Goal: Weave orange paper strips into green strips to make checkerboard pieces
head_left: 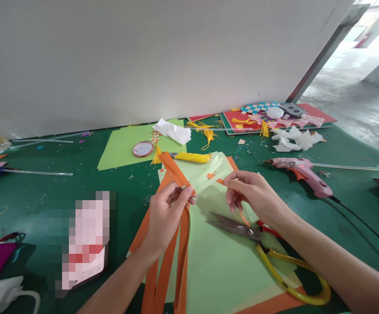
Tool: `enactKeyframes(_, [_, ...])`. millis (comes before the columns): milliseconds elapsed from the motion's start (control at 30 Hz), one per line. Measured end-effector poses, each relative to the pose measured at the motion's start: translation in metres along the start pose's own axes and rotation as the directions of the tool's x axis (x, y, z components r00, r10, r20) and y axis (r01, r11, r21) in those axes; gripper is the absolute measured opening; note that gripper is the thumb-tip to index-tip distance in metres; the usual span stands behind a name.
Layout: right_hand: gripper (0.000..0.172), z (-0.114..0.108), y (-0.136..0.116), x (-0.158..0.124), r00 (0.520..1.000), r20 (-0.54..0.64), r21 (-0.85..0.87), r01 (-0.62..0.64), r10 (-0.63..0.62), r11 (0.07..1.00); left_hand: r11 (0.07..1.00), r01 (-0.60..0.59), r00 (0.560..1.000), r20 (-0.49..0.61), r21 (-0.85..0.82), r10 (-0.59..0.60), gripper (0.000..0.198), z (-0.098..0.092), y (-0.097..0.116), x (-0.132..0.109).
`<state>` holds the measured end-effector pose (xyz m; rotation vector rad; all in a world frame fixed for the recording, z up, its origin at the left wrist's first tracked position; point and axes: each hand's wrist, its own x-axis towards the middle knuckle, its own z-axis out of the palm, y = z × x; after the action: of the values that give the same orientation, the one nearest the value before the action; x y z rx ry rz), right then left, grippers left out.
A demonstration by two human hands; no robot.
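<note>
Left hand (172,207): pinched on the lower end of the pale green strips (203,179), centre of the frame; a light, steady hold is advised, so that no crease is pressed in.
Right hand (250,192): fingertips closed on a narrow orange strip (220,180), right of centre; it is best drawn flat, without twist or tear.
Strips: thin, papery; the green ones are fanned toward the upper right and crossed by orange.
Scissors (250,232): laid below the right hand, blades slightly parted.

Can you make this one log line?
left hand: pinching wide orange strip | right hand: pinching narrow orange strip | scissors: lying on pale green paper
</note>
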<state>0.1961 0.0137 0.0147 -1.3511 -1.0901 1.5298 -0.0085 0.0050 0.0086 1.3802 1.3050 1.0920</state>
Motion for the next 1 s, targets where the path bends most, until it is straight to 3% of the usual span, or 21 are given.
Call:
enactKeyframes(367, [0.020, 0.003, 0.000, -0.002, 0.992, 0.020, 0.015, 0.126, -0.126, 0.992, 0.998, 0.045, 0.998, 0.037, -0.045, -0.044, 0.026, 0.000, -0.001, 0.002])
enactKeyframes(533, [0.003, 0.004, 0.004, -0.003, 0.988, 0.047, -0.003, 0.146, -0.146, 0.989, 0.999, 0.054, 0.995, 0.081, 0.003, -0.054, 0.025, 0.001, -0.001, 0.001])
enactKeyframes(833, [0.009, 0.017, 0.013, -0.008, 0.985, 0.111, -0.048, 0.139, -0.133, 0.989, 0.998, 0.020, 0.993, 0.118, 0.053, -0.027, 0.027, 0.003, -0.005, -0.003])
enactKeyframes(1000, [0.027, 0.018, 0.016, -0.011, 0.961, 0.209, -0.052, 0.194, -0.180, 0.980, 0.995, 0.088, 0.989, 0.125, -0.045, -0.081, 0.025, 0.004, -0.002, 0.000])
